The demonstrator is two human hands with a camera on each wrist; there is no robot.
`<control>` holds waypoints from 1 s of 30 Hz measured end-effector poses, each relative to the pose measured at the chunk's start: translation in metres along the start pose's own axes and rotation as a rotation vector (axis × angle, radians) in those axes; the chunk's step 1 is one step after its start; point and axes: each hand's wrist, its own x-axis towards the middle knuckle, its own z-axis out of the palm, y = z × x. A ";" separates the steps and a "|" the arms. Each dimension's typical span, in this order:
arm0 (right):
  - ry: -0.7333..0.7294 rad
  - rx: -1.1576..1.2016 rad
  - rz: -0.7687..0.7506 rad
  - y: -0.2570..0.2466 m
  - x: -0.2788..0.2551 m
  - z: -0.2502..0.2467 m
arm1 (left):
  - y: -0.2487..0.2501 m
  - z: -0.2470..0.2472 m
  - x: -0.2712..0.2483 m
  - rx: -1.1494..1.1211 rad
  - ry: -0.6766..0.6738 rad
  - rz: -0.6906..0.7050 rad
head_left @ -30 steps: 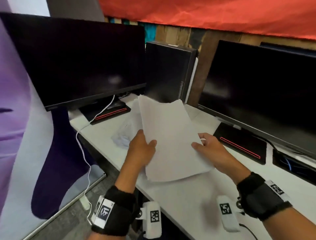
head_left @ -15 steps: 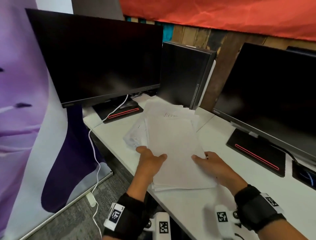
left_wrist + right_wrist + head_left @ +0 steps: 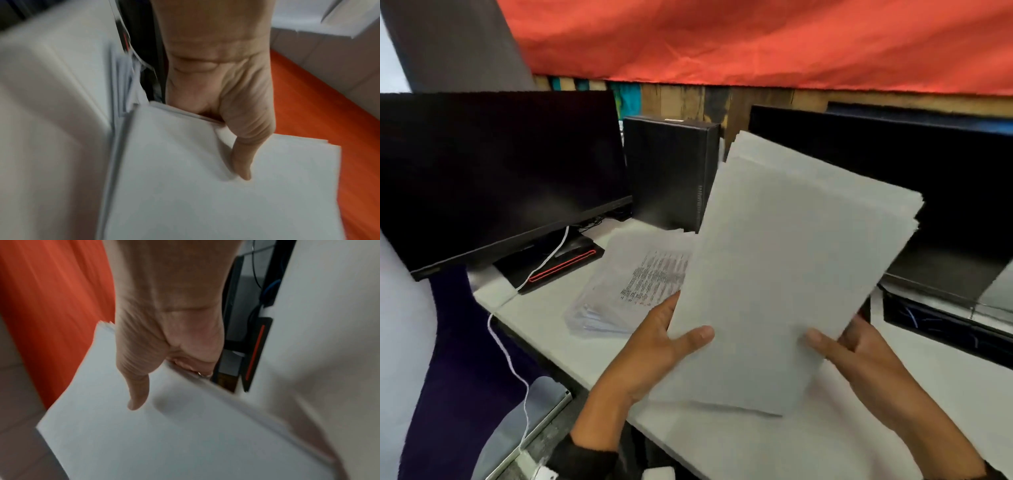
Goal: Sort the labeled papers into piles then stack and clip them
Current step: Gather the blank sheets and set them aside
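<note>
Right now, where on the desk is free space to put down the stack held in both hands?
Bare desk lies below the held stack, near the front edge. The pile of papers and monitor base crowd the left side; another base fills the right.

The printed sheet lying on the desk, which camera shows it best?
The head view: the printed sheet tops a loose pile left of the held stack, its text lines visible though unreadable. The left wrist view catches only blurred page edges; the right wrist view misses it.
</note>
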 end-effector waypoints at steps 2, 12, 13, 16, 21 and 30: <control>0.201 -0.025 -0.134 -0.018 -0.019 -0.022 | 0.006 0.042 -0.001 0.038 -0.063 0.006; 0.749 -0.069 -0.428 -0.073 -0.107 -0.141 | 0.056 0.217 0.026 0.045 -0.194 0.156; 0.787 -0.065 -0.452 -0.077 -0.113 -0.152 | 0.063 0.231 0.029 0.033 -0.225 0.184; 0.856 -0.029 -0.506 -0.082 -0.127 -0.178 | 0.078 0.264 0.034 0.024 -0.336 0.231; 0.800 0.030 -0.406 -0.047 -0.147 -0.202 | 0.060 0.284 0.042 -0.077 -0.494 0.151; 0.722 0.067 -0.317 -0.041 -0.147 -0.215 | 0.046 0.302 0.049 -0.140 -0.526 0.123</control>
